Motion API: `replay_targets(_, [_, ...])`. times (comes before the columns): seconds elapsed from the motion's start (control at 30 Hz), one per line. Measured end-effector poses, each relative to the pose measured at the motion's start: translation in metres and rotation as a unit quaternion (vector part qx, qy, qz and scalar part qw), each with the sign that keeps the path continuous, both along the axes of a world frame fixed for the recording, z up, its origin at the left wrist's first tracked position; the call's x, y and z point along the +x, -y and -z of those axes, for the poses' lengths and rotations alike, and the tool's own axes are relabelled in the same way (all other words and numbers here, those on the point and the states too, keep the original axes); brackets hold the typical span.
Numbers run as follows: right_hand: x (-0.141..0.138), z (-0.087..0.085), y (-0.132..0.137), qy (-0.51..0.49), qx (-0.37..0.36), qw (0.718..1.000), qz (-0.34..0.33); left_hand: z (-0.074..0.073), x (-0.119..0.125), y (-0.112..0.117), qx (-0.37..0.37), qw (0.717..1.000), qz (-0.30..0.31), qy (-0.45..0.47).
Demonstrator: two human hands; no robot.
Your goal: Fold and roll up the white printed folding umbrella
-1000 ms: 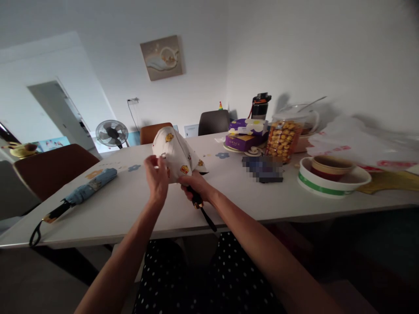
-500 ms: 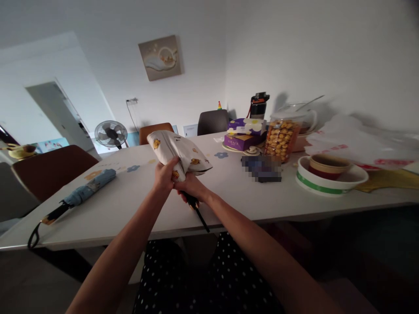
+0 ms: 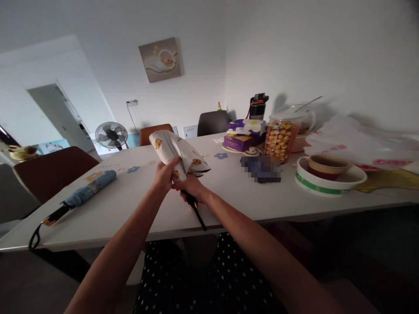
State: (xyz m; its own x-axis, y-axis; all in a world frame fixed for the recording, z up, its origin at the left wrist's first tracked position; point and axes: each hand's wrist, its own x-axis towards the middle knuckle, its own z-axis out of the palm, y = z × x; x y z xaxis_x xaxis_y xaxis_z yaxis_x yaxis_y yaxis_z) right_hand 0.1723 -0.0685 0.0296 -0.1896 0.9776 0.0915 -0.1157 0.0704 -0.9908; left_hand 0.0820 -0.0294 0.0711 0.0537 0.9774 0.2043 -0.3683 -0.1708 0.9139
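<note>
A white folding umbrella [image 3: 176, 150] with small yellow-brown figures is held over the table [image 3: 137, 205], its canopy collapsed in loose folds. My left hand [image 3: 163, 175] is closed around the canopy's lower left side, thumb laid across the cloth. My right hand [image 3: 192, 188] grips the umbrella where canopy meets the black handle, and a black strap hangs below it toward the table's near edge. A second umbrella [image 3: 90, 192], light blue and rolled up, lies on the table to the left, its strap over the edge.
On the right stand a white-green bowl [image 3: 322, 188] holding a brown paper bowl [image 3: 329, 166], a snack jar [image 3: 282, 140], purple tissue boxes [image 3: 242, 141], a black bottle [image 3: 257, 107] and a plastic bag [image 3: 360, 141]. A blurred-out dark object [image 3: 262, 169] lies nearer. Chairs [image 3: 60, 170] line the far side.
The right part of the canopy has drawn in slightly and its folds lie closer together. Both hands keep their hold, almost in place.
</note>
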Motion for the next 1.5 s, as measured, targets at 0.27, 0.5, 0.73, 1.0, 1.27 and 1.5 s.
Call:
replay_targets(0.27, [0.002, 0.007, -0.007, 0.044, -0.028, 0.997, 0.051, -0.004, -0.023, -0.016, 0.097, 0.932, -0.187, -0.294])
replay_targets(0.5, [0.002, 0.009, -0.002, 0.103, 0.013, 0.993, 0.051, -0.041, 0.003, -0.012, 0.396, 0.716, -0.127, -0.560])
replay_targets(0.73, [0.002, 0.004, 0.005, 0.157, 0.023, 0.985, 0.065, -0.080, 0.052, -0.033, 0.328, 0.518, -0.048, -0.788])
replay_targets(1.0, [0.003, 0.004, 0.006, 0.148, 0.084, 0.983, 0.067, -0.119, 0.051, -0.051, 0.246, 0.589, 0.118, -0.760])
replay_targets(1.27, [0.004, 0.002, -0.001, 0.091, 0.116, 0.985, 0.088, -0.136, 0.027, -0.025, 0.405, 0.794, -0.004, -0.454])
replay_targets(1.5, [0.006, 0.002, -0.005, 0.041, 0.086, 0.990, 0.102, -0.136, -0.020, -0.002, 0.418, 0.846, -0.017, -0.331])
